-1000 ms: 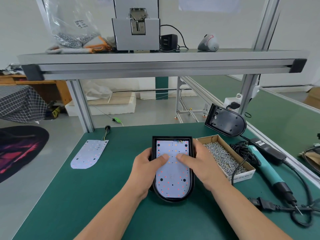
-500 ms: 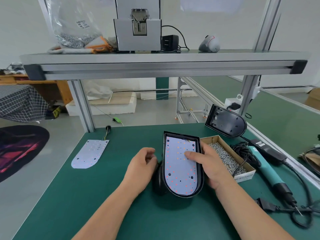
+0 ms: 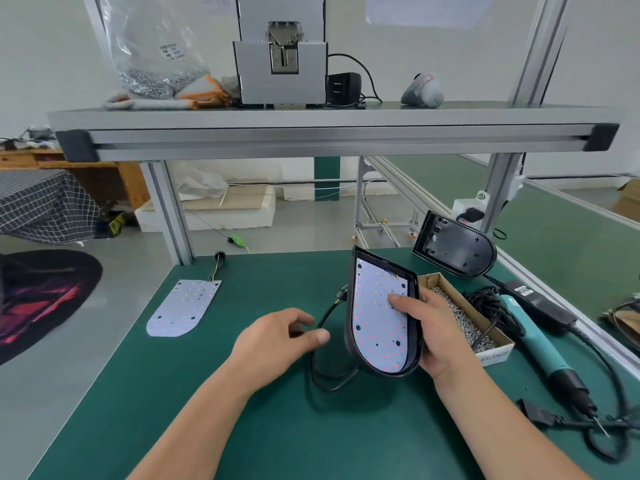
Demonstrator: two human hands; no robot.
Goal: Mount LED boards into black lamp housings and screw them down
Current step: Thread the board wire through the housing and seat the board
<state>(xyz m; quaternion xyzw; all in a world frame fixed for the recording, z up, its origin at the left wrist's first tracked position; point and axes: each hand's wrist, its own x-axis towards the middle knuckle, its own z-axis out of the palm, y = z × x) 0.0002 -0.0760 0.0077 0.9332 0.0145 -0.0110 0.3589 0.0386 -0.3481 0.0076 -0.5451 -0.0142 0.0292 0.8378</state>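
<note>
My right hand [image 3: 434, 332] grips a black lamp housing [image 3: 350, 306] tilted up on its left edge, thumb pressing on the white LED board [image 3: 375, 317] seated inside it. A black cable [image 3: 323, 341] runs from behind the housing and loops on the mat. My left hand [image 3: 277, 344] hovers just left of the housing, thumb and fingers pinching that cable. A second LED board [image 3: 183, 308] with short wires lies flat at the left. An empty black housing [image 3: 457, 249] leans at the back right. A cardboard box of screws [image 3: 464, 318] sits behind my right hand.
A teal electric screwdriver [image 3: 535, 336] with its black cord lies right of the screw box. The green mat [image 3: 207, 410] covers the bench. An aluminium shelf [image 3: 329, 133] overhead carries a grey machine, a bag of screws and an adapter.
The housing went from flat on the mat to tilted up on its edge. My left hand came off the board and moved to the cable; my right hand keeps hold.
</note>
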